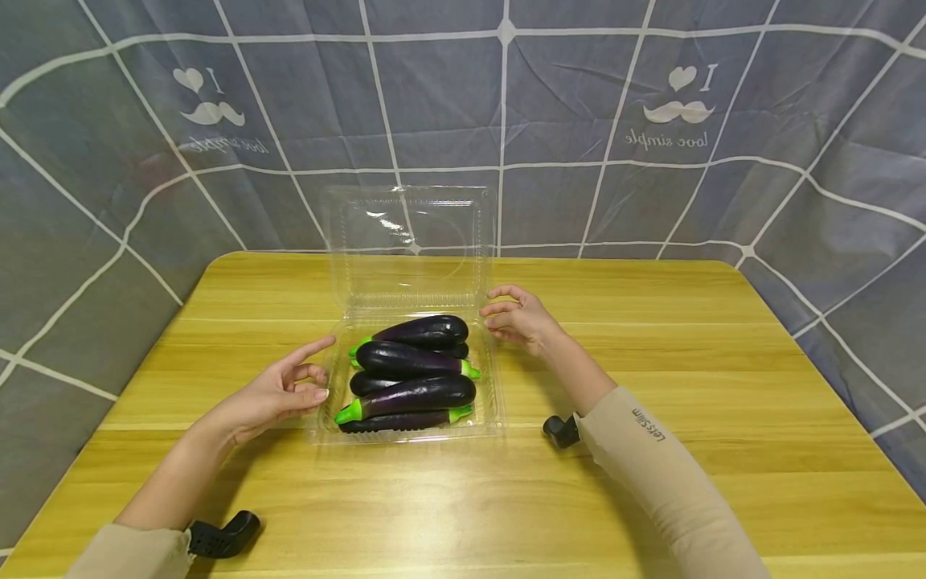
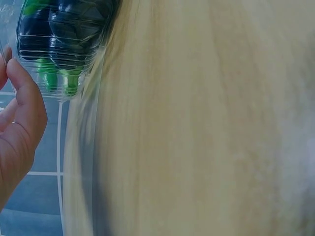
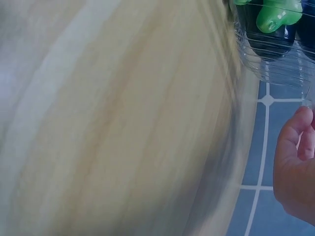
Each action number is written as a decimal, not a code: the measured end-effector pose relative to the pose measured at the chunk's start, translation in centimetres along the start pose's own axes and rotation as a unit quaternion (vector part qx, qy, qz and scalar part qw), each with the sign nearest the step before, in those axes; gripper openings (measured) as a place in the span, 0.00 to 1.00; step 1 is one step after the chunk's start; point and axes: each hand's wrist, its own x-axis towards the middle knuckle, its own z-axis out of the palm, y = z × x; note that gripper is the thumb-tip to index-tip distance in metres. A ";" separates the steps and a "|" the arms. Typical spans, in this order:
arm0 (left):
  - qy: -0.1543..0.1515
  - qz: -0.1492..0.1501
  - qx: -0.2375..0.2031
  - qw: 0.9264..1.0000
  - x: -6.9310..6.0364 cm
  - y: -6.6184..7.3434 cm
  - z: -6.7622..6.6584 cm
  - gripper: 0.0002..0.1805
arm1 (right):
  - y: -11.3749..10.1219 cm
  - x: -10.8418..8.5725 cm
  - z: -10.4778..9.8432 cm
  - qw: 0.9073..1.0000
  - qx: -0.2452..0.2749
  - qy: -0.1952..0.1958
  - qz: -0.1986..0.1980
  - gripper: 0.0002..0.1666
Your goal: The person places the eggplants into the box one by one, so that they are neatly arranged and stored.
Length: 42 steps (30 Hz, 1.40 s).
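An open clear plastic clamshell container [image 1: 499,418] stands in the middle of the table with its lid [image 1: 412,233] raised at the back. Several dark purple eggplants [image 1: 415,392] with green stem ends lie piled in its base. At the left side my left hand [image 1: 271,394] holds the rim between thumb and fingers, its index finger stretched along the edge. My right hand [image 1: 524,322] pinches the right edge near the back corner. Both wrist views show the thumb [image 2: 27,91] at the plastic rim; the other fingers are partly out of frame.
The yellow wood-grain table [image 1: 651,450] extends round the container on all sides. A grey curtain with white lines [image 1: 564,96] hangs behind it and at both sides. Black wrist devices [image 1: 226,537] sit at both sleeve cuffs.
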 end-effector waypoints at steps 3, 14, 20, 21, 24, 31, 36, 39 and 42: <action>-0.003 0.000 -0.003 1.000 0.0 0.0 0.0 0.42 | 0.1 0.0 0.0 1.000 0.004 0.001 -0.001 0.23; -0.010 -0.001 -0.017 1.000 0.0 -0.2 -0.2 0.43 | 0.2 0.0 -0.2 1.000 0.006 -0.003 0.002 0.19; -0.023 -0.001 -0.053 0.998 0.1 -0.2 -0.5 0.40 | 0.2 0.0 -0.1 1.000 0.006 -0.006 0.002 0.18; -0.025 -0.003 -0.060 0.998 0.1 -0.2 -0.6 0.38 | 0.2 0.0 -0.1 1.000 0.005 -0.006 0.003 0.18; -0.033 -0.008 -0.081 0.996 0.1 -0.2 -0.8 0.30 | 0.2 0.0 -0.2 1.000 0.005 -0.006 0.003 0.18; -0.068 -0.005 -0.125 0.990 0.4 0.1 -1.0 0.22 | 0.4 0.0 -0.2 1.000 0.005 -0.010 -0.005 0.17; -0.119 0.008 -0.158 0.980 0.4 0.1 -1.5 0.26 | 0.6 0.1 -0.4 1.000 0.003 -0.018 -0.017 0.18; -0.158 0.016 -0.209 0.965 0.6 0.0 -1.8 0.31 | 0.6 0.0 -0.4 1.000 -0.002 -0.017 -0.019 0.18; -0.192 0.022 -0.258 0.947 0.9 -0.2 -2.0 0.35 | 0.7 0.0 -0.4 1.000 -0.003 -0.012 -0.018 0.17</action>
